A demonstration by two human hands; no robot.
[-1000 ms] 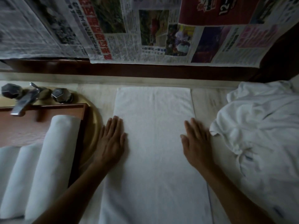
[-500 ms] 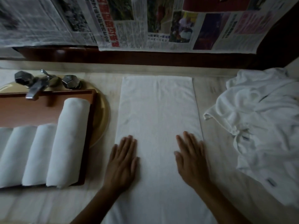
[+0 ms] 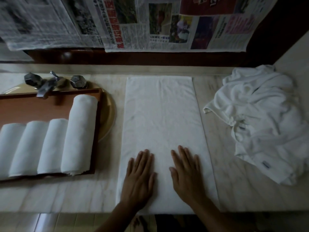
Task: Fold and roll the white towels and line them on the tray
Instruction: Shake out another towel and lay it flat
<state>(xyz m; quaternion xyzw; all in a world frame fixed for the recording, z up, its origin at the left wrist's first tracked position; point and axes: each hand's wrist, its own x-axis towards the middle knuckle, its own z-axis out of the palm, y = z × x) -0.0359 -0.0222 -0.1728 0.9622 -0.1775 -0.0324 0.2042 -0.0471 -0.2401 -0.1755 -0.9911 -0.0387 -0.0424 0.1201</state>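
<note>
A white towel [image 3: 160, 118], folded into a long strip, lies flat on the marble counter, running from the back wall to the front edge. My left hand [image 3: 139, 176] and my right hand [image 3: 186, 174] press flat on its near end, fingers straight, side by side. On the left, a brown wooden tray [image 3: 33, 104] holds several rolled white towels [image 3: 78, 136] lined up side by side; the rightmost roll is the longest.
A heap of loose white towels [image 3: 264, 121] fills the counter's right side. A metal tap with two knobs [image 3: 48, 84] stands behind the tray, over a round yellowish basin [image 3: 108, 114]. Newspaper sheets [image 3: 150, 22] hang on the wall behind. The counter's front edge runs just below my wrists.
Both hands slid along the towel toward me, from its middle to its near end, and moved closer together. The view has drawn back, showing more of the tray.
</note>
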